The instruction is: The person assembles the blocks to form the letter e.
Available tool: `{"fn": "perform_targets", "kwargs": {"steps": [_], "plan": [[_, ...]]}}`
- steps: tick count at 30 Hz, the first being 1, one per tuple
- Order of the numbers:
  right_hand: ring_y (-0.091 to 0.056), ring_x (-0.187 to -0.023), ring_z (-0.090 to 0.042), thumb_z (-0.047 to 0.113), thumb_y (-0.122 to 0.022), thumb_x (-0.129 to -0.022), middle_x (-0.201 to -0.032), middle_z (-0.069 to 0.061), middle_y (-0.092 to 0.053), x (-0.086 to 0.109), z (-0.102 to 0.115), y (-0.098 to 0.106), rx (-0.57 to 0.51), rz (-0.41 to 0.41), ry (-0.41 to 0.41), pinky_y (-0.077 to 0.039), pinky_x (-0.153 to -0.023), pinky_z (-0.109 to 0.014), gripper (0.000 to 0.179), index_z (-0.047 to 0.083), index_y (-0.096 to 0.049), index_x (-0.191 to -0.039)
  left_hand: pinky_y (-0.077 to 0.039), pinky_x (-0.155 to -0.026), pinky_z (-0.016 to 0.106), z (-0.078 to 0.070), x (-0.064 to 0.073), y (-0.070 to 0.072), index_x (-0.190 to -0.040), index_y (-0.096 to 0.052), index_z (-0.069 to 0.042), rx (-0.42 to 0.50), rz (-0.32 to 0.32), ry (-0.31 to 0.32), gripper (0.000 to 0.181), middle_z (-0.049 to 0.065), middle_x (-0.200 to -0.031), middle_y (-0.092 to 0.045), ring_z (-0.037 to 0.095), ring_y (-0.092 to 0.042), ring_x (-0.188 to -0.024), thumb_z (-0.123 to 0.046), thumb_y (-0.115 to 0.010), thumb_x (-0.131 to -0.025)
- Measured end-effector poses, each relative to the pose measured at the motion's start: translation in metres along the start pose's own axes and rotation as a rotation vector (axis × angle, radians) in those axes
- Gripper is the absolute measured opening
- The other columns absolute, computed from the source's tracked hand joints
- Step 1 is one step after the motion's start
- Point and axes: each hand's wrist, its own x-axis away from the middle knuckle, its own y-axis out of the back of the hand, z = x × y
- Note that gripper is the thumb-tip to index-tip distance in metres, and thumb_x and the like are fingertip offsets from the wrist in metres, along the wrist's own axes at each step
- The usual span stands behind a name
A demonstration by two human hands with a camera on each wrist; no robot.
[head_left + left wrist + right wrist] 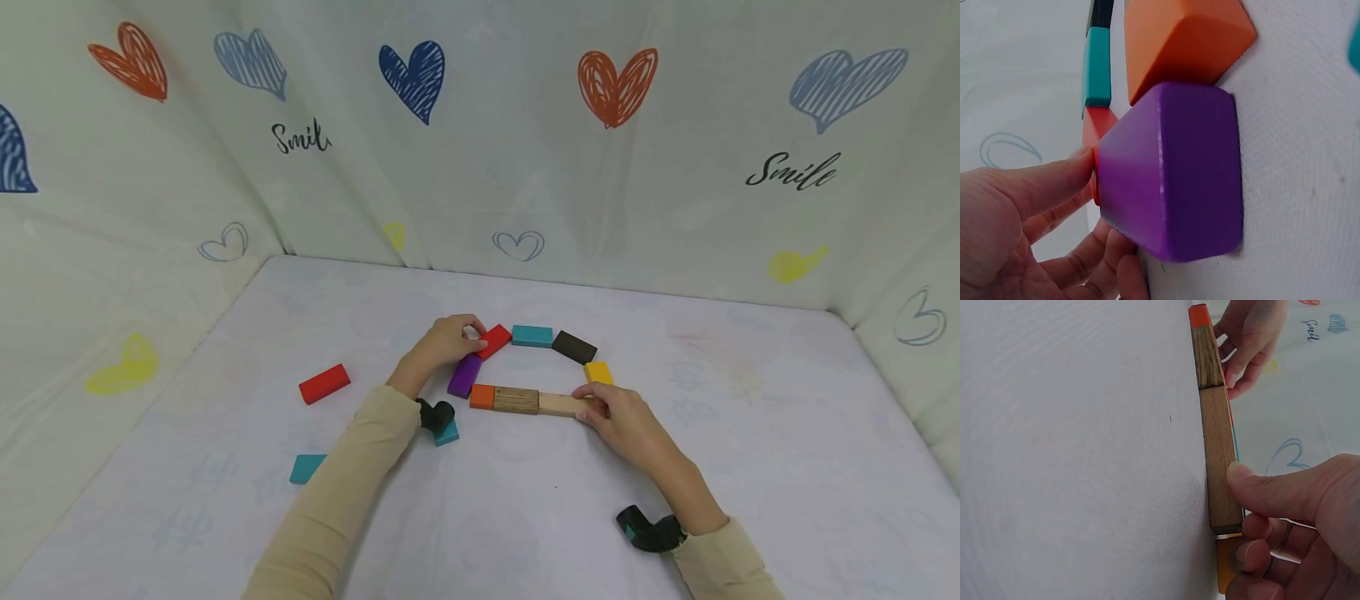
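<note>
Colored blocks form a closed ring on the white table. My left hand [450, 337] pinches a red block [495, 342] at the ring's upper left, thumb on its near end. A purple block [1191, 175] lies just below it, meeting an orange block [1191, 44]. Along the near side, the orange block is followed by a dark-grained wooden block [517, 400] and a pale wooden block [1219, 450]. My right hand [626, 421] grips the pale block near its right end, beside a yellow block [597, 372]. A teal block [532, 336] and a black block [574, 347] make up the far side.
Outside the ring, another red block [325, 384] lies at the left. Nearer me is a teal block [306, 468], partly covered by the left sleeve. Under the left wrist camera, one more teal block [447, 433] shows. A heart-printed curtain [510, 167] borders the table.
</note>
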Motion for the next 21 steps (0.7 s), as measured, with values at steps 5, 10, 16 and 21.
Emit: {"fn": "perform_targets", "kwargs": {"steps": [5,10,16,21], "plan": [[-0.041,-0.065,-0.013,0.009,-0.066,-0.084,-0.068,0.000,-0.046,0.000,0.000,0.000,0.000,0.005,-0.003,-0.034,-0.057,-0.022,0.023,0.007,-0.064,-0.107,-0.048,-0.077,0.030,0.000,-0.001,0.000,-0.119,-0.057,-0.013,-0.001,0.009,0.007,0.029,0.013,-0.107,-0.059,0.022,-0.055,-0.088,-0.024,-0.058,-0.092],[-0.041,-0.065,-0.013,0.009,-0.066,-0.085,-0.068,0.000,-0.046,0.000,-0.001,0.000,0.000,0.008,-0.003,-0.034,-0.057,-0.022,0.022,0.007,-0.064,-0.107,-0.048,-0.083,0.034,-0.002,-0.002,0.001,-0.120,-0.056,-0.012,-0.008,0.020,0.008,0.031,0.013,-0.110,-0.059,0.023,-0.055,-0.093,-0.026,-0.057,-0.092],[-0.041,-0.065,-0.012,0.009,-0.066,-0.084,-0.068,0.000,-0.047,0.000,-0.001,-0.001,-0.003,0.002,-0.002,-0.034,-0.057,-0.021,0.022,0.007,-0.064,-0.106,-0.050,-0.080,0.032,-0.013,-0.013,0.000,-0.120,-0.057,-0.012,-0.035,-0.020,-0.037,0.033,0.012,-0.111,-0.059,0.023,-0.054,-0.095,-0.029,-0.057,-0.092],[-0.041,-0.065,-0.012,0.009,-0.066,-0.084,-0.068,0.001,-0.047,-0.001,-0.002,-0.001,0.001,0.004,-0.005,-0.035,-0.057,-0.021,0.022,0.007,-0.064,-0.106,-0.050,-0.081,0.033,-0.027,-0.028,-0.005,-0.118,-0.061,-0.016,-0.031,-0.019,-0.095,0.032,0.011,-0.115,-0.058,0.023,-0.052,-0.099,-0.028,-0.060,-0.089]]}}
